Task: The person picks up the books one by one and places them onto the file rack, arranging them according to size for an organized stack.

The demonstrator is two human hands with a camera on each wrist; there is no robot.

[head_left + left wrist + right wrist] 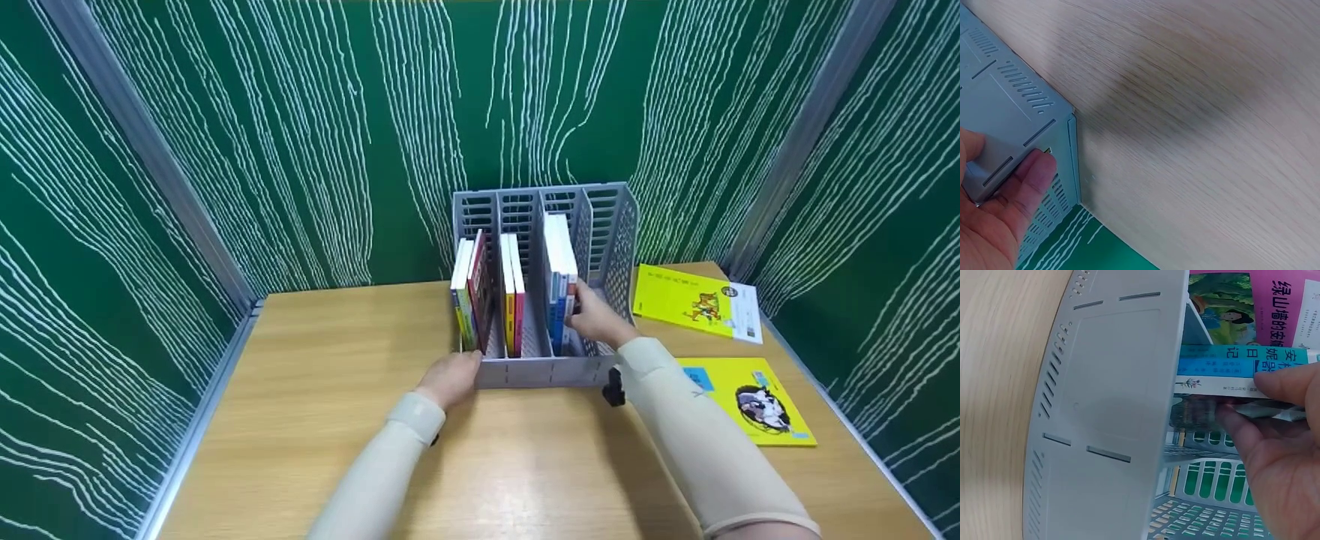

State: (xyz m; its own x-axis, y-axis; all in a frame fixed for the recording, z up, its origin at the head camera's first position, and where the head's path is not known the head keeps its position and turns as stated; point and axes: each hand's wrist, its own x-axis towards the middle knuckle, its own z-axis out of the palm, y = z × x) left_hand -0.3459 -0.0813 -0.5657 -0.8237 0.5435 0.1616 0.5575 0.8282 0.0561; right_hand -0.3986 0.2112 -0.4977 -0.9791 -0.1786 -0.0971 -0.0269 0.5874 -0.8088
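A grey file rack [551,373] with upright dividers stands on the table. My left hand [451,377] grips its front left corner, thumb on the front panel and fingers [1039,174] against the slotted side wall. My right hand [600,319] reaches into the third compartment from the left. There it pinches a white-spined book [1216,386] at the right of a short row, thumb on the spine edge and fingers beneath. Blue-spined books [556,307] stand tight beside it. The second compartment holds a yellow book [510,315] and a pink book [519,315].
Thin books and a dark red book [480,289] stand in the leftmost compartment. Right of the rack, a yellow book with a tiger [686,300] and another yellow book [757,375] lie flat on the table [337,360]. Green walls enclose the back and sides.
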